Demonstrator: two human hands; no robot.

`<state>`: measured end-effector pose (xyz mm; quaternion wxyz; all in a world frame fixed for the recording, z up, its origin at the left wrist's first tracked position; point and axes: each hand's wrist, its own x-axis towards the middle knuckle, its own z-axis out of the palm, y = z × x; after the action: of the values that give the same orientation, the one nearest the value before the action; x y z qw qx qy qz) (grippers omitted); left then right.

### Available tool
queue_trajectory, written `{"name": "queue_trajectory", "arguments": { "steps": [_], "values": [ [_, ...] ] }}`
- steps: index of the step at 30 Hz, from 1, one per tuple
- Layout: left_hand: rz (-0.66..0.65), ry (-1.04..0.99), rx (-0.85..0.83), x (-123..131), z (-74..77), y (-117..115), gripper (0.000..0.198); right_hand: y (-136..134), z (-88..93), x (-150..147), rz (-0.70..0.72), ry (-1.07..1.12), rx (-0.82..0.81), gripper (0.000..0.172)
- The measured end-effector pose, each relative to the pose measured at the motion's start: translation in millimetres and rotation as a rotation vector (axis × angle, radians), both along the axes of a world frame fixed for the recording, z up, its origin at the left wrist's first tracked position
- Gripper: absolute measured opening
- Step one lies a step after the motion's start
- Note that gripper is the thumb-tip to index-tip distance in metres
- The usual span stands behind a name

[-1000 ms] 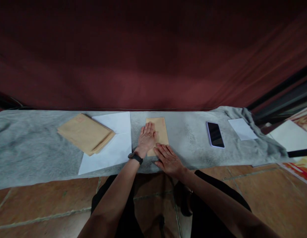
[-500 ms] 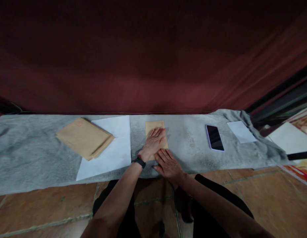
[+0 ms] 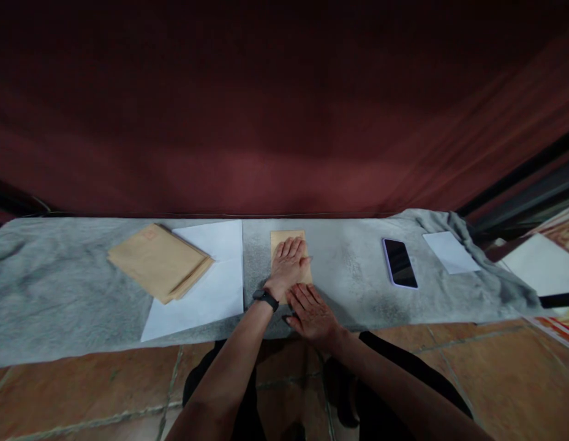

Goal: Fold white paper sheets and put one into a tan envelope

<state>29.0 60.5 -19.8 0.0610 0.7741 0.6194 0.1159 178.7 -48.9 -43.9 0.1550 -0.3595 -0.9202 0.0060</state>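
A single brown envelope (image 3: 280, 240) lies upright on the grey felt mat (image 3: 68, 294) straight in front of me. My left hand (image 3: 288, 262), with a black watch on its wrist, lies flat on the envelope's middle, fingers stretched out and together. My right hand (image 3: 312, 310) rests flat on the envelope's near edge and the mat, fingers pointing up and left. Most of the envelope is hidden under both hands; only its far strip shows.
A stack of brown envelopes (image 3: 159, 261) lies on white paper sheets (image 3: 215, 288) at the left. A dark phone (image 3: 399, 262) and a small white paper (image 3: 451, 252) lie at the right. A dark red curtain (image 3: 284, 122) hangs behind. Tiled floor (image 3: 82, 392) lies below.
My left hand slid from the envelope's left side rightward across its middle. My right hand stayed pressed at the near edge. The view shifted slightly.
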Motion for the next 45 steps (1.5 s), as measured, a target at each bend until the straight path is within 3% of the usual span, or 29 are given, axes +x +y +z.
{"name": "queue_trajectory", "arguments": {
  "steps": [6,11,16,25,29,37,45],
  "values": [
    [0.056,0.009,0.006,2.0,-1.5,21.7,0.068,-5.4,11.0,1.8,0.014,-0.041,-0.043,0.061],
    [0.003,0.036,-0.033,-3.4,-1.0,19.8,0.063,1.2,13.9,6.8,0.043,-0.061,-0.121,0.062],
    [-0.058,0.069,-0.071,-10.5,2.5,-1.7,0.058,10.5,14.1,16.8,-0.026,-0.084,-0.209,0.061],
    [-0.086,0.074,-0.111,-17.8,7.8,-48.1,0.058,2.7,16.7,15.8,-0.105,-0.027,-0.234,0.058],
    [-0.107,0.078,-0.102,-21.6,6.8,-66.4,0.058,18.9,27.4,23.1,-0.066,0.043,-0.321,0.062],
    [-0.226,0.06,-0.067,-14.3,7.7,-101.9,0.061,53.3,31.7,23.3,-0.135,0.244,-0.397,0.045],
    [-0.376,0.029,-0.009,-5.6,6.9,-117.6,0.065,71.6,25.0,5.3,0.061,0.071,-0.379,0.053]
  ]
}}
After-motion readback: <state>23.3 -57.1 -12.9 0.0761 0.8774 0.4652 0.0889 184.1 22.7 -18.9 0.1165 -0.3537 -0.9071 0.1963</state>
